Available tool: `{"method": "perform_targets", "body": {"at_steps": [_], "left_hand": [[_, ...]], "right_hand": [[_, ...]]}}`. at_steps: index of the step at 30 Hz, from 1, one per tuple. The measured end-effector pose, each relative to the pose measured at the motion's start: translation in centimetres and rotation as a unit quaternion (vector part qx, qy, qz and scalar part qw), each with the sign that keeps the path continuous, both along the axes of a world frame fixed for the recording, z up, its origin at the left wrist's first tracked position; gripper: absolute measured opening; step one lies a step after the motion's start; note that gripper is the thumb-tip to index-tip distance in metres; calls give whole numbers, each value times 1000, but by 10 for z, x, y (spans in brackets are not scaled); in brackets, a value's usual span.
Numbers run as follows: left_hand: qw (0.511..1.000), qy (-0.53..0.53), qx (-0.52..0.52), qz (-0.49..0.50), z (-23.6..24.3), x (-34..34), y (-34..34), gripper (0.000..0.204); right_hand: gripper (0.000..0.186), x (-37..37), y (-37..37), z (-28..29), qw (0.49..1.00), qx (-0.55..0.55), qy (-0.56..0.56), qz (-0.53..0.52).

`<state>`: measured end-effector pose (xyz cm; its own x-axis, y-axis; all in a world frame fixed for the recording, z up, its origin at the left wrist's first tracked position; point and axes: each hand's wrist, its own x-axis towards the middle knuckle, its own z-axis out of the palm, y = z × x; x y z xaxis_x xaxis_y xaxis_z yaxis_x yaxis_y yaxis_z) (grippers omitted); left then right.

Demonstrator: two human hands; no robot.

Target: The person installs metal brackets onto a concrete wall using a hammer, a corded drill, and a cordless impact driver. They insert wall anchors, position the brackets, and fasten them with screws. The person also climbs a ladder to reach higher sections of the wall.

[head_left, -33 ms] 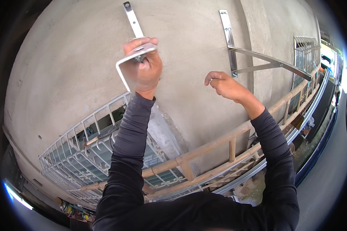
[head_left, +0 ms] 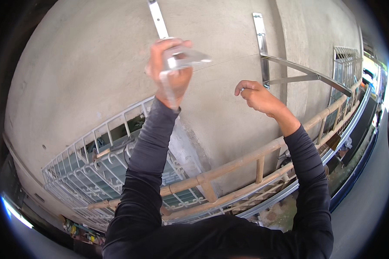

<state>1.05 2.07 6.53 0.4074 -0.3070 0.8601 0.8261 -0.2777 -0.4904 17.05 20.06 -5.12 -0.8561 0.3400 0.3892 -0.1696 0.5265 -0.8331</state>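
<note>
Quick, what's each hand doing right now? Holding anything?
Left hand: closed around a metal bracket held against the concrete wall.
Right hand: fingers curled, raised by the wall; whether it pinches something small cannot be told.

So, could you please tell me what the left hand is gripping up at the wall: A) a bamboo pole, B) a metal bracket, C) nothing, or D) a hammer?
B: the left hand is closed around a metal bracket held against the concrete wall.
</note>
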Motion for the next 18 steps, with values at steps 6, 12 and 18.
{"method": "perform_targets", "body": {"at_steps": [6,12,18], "left_hand": [[987,22,72,140,7,-1,5,14],[988,-37,106,103,20,36,13,16],[988,10,87,125,2,15,16,19]], "right_hand": [[22,-10,0,7,995,-98,22,15],[22,-15,-18,12,997,-73,-23,-25],[25,-14,-17,13,996,-85,-16,-23]]}}
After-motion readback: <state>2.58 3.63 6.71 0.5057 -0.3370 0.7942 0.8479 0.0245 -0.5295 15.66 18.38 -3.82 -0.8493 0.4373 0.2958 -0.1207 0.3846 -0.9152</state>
